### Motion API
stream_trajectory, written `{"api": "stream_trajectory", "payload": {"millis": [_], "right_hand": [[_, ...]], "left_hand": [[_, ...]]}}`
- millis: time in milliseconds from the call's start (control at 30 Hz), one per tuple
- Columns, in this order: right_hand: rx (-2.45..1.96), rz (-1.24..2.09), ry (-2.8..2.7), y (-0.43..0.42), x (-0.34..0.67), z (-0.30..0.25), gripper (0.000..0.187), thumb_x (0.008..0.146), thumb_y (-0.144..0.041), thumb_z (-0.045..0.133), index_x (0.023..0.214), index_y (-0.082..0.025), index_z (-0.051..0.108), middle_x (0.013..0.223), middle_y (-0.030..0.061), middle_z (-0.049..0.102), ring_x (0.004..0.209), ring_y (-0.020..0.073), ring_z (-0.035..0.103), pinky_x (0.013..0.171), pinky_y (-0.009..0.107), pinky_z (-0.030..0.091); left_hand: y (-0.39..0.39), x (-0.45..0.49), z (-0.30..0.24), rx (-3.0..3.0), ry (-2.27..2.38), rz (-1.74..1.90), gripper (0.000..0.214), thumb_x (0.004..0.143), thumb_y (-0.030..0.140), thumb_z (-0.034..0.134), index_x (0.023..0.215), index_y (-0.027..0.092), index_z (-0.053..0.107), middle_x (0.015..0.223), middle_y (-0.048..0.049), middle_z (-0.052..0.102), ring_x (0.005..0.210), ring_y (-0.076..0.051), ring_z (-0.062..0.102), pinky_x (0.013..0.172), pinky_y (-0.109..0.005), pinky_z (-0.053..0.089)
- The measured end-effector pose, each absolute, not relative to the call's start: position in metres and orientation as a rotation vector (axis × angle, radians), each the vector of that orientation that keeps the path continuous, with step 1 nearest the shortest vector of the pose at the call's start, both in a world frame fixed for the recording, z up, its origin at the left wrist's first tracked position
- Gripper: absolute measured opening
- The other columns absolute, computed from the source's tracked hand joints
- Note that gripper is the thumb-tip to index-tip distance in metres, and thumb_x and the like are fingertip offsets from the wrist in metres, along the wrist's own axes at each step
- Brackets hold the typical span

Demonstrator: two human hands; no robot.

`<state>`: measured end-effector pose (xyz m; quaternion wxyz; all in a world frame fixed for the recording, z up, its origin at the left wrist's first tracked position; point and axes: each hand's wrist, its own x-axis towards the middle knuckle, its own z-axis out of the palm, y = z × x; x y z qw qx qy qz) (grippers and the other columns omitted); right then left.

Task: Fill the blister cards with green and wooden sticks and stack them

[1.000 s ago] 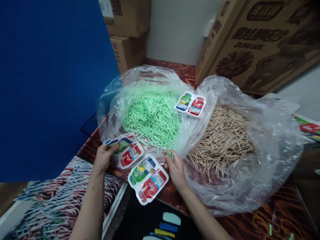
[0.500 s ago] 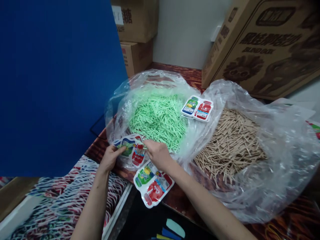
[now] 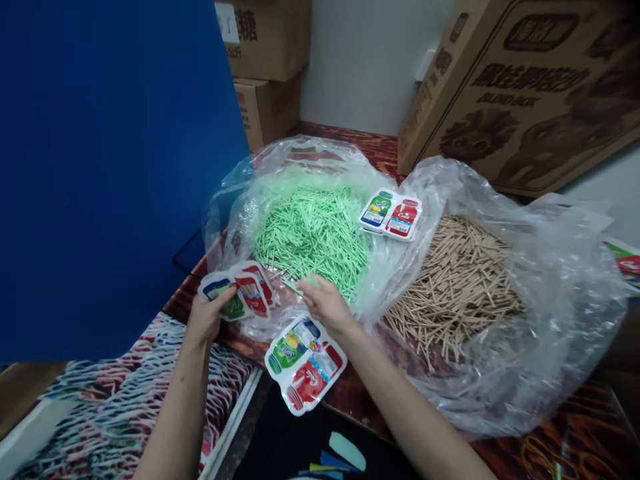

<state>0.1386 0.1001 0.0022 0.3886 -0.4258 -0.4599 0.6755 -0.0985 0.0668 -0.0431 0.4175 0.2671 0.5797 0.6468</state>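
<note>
My left hand (image 3: 204,319) pinches a few flat bottle-shaped packets (image 3: 253,293) in green and red, fanned slightly apart, at the left edge of the green pile. To their right, my right hand (image 3: 327,305) has its fingertips closed on a thin light green stick (image 3: 291,285) by the near side of the pile. Short green sticks (image 3: 315,230) lie heaped in an open clear plastic bag (image 3: 295,150). Below my right hand, another double-bottle packet (image 3: 307,367) lies face up at the table's front edge.
A small stack of packets (image 3: 390,215) rests between the bags. Brown sticks (image 3: 455,287) fill a second clear bag (image 3: 565,320) on the right. Cardboard boxes (image 3: 520,100) stand behind. A blue panel (image 3: 110,167) blocks the left, above a tray of many packets (image 3: 125,407).
My left hand has drawn the packets left, away from my right hand. My right hand has come off them and now sits over the near edge of the green sticks.
</note>
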Motion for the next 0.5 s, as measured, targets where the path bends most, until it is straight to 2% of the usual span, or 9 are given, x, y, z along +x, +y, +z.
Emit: {"api": "stream_trajectory", "payload": {"millis": [33,100,200,267,367,500], "right_hand": [[-1.058,1.919,-0.94,0.096,0.152,-0.002,0.023,0.08,-0.038,0.064,0.075,-0.02,0.052,0.05,-0.0096,0.041,0.038,0.005,0.025,0.037,0.017,0.021],[-0.973,2.115,-0.61,0.086,0.178,-0.009,0.027,0.073,-0.036,0.073,0.076,-0.018,0.053,0.051,-0.0103,0.039,0.037,0.0024,0.022,0.036,0.015,0.016],[-0.968,2.106,-0.379,0.07,0.203,-0.015,0.029,0.066,-0.026,0.079,0.083,-0.016,0.057,0.059,-0.0061,0.05,0.044,0.0036,0.039,0.042,0.015,0.03],[-1.002,2.02,-0.372,0.059,0.21,-0.017,0.03,0.065,-0.025,0.079,0.084,-0.016,0.058,0.061,-0.005,0.052,0.049,0.0055,0.043,0.046,0.017,0.035],[-1.065,1.718,-0.579,0.044,0.209,-0.021,0.024,0.074,-0.032,0.072,0.084,-0.019,0.056,0.063,-0.005,0.052,0.052,0.0078,0.044,0.05,0.019,0.037],[-1.216,1.337,-1.061,0.024,0.206,-0.036,0.016,0.087,-0.035,0.057,0.082,-0.02,0.056,0.074,-0.0016,0.057,0.07,0.0138,0.054,0.066,0.025,0.042]], "left_hand": [[0.069,-0.099,-0.045,0.654,1.468,1.647,0.041,0.05,0.03,0.083,0.086,0.016,0.068,0.078,-0.0012,0.073,0.07,-0.018,0.068,0.071,-0.032,0.056],[0.075,-0.099,-0.049,0.675,1.564,1.617,0.045,0.05,0.034,0.082,0.088,0.016,0.067,0.08,-0.0025,0.073,0.071,-0.019,0.068,0.072,-0.033,0.056],[0.082,-0.094,-0.055,0.76,1.764,1.449,0.045,0.048,0.038,0.081,0.083,0.013,0.068,0.075,-0.0038,0.072,0.066,-0.021,0.067,0.065,-0.034,0.056],[0.086,-0.092,-0.056,0.789,1.834,1.366,0.041,0.047,0.037,0.081,0.078,0.013,0.068,0.07,-0.0032,0.07,0.062,-0.02,0.066,0.061,-0.033,0.055],[0.089,-0.092,-0.053,0.819,1.907,1.289,0.039,0.049,0.036,0.08,0.078,0.013,0.068,0.07,-0.003,0.069,0.063,-0.021,0.065,0.062,-0.034,0.054],[0.088,-0.095,-0.047,0.887,2.158,1.192,0.044,0.053,0.038,0.078,0.089,0.014,0.066,0.082,-0.0062,0.07,0.083,-0.028,0.066,0.078,-0.042,0.052]]}}
